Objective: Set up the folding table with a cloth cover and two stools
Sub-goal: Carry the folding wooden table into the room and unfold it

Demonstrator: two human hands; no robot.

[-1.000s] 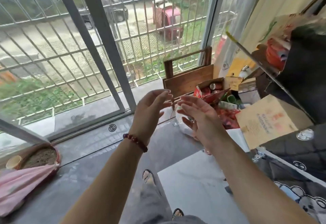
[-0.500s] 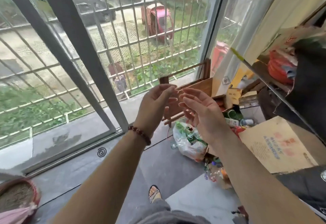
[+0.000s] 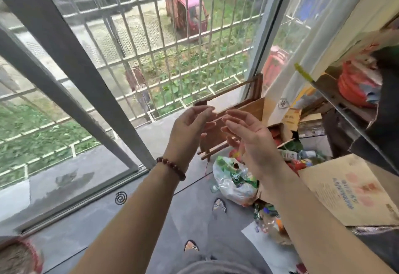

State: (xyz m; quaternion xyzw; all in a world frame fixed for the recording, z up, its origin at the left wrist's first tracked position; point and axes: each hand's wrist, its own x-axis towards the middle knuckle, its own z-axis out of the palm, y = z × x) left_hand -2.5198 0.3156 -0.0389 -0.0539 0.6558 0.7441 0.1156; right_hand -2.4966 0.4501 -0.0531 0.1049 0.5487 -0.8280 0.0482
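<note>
- Hands up side by side, left hand (image 3: 190,127) and right hand (image 3: 248,142), both empty, fingers loosely spread, palms turned inward.
- Wooden folding table (image 3: 248,108) folded flat, leaning at far right against the window frame (image 3: 268,42), just behind the fingertips.
- Likely best: grip both side edges, lift clear of the plastic bag (image 3: 233,178) near its foot, then swing out.

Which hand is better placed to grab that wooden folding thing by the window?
Probably the right hand: it is open and lines up with the middle of the wooden frame. The left hand, open too, lines up only with its left end.
</note>
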